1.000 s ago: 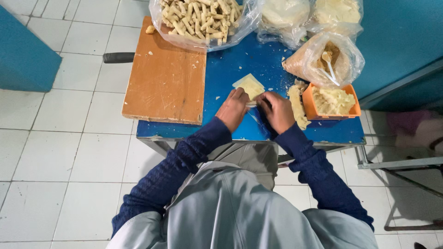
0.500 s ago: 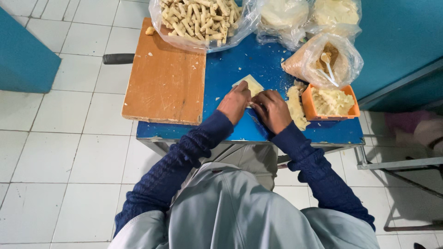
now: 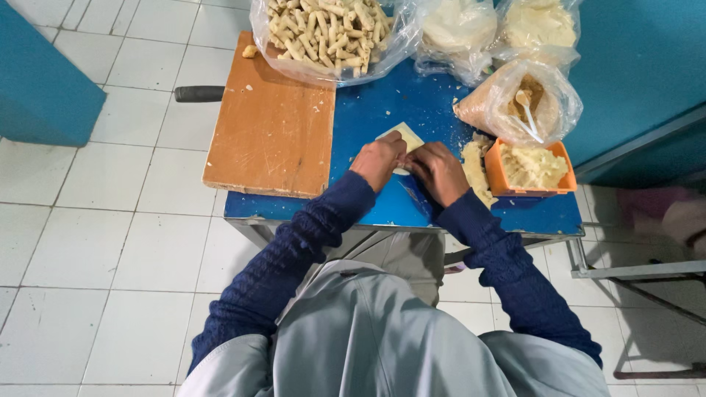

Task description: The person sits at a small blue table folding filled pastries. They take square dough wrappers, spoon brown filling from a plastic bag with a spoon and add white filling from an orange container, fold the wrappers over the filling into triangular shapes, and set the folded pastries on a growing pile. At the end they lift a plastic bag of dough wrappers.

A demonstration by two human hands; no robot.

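Observation:
A pale thin wrapper sheet [image 3: 401, 135] lies on the blue table [image 3: 368, 110] in front of me. My left hand [image 3: 378, 159] rests on its near left edge with the fingers curled over it. My right hand [image 3: 438, 171] presses on the near right part, fingertips meeting the left hand's. Most of the sheet is hidden under both hands; only its far corner shows. Both arms wear dark blue knitted sleeves.
A wooden cutting board [image 3: 272, 121] lies at the table's left. A clear bag of finished rolls [image 3: 327, 29] sits at the back, beside two bags of pale sheets [image 3: 456, 29]. An orange tub of filling [image 3: 531, 167] and a bag with a spoon [image 3: 526, 103] stand right. White tiled floor surrounds.
Both hands have slid a little forward over the sheet and closed together, so less of it shows than a second ago.

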